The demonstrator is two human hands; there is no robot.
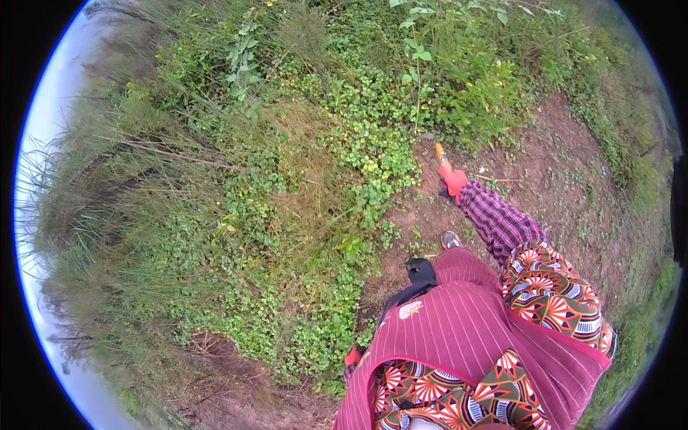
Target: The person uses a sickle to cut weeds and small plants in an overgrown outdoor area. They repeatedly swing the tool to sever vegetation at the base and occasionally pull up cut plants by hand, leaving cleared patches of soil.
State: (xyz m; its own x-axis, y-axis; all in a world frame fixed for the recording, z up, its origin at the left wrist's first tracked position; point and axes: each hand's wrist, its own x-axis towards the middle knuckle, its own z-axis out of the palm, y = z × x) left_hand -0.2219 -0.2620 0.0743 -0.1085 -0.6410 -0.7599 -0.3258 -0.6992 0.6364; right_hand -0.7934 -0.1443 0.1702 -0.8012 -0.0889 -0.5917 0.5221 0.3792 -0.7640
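My right hand (pixel 452 180), in a red and dark work glove, is stretched out over bare soil. It is shut on an orange-handled hand tool (pixel 440 151). A small grey shape, perhaps its blade, shows at the edge of the low green weeds (pixel 376 156); the tool's exact kind is unclear. Low beside my body, my left hand (pixel 353 355) shows only in part, in a red and dark glove. Weeds lie close to it, and the apron hides the rest, so its fingers and anything in them cannot be made out.
Bare brown soil (pixel 564 156) slopes along the right. Tall grass (pixel 129 177) and leafy plants crowd the left and top. A shoe (pixel 451 239) stands on the soil below my right hand. My maroon striped apron (pixel 446 317) and a black strap (pixel 422 274) cover the lower view.
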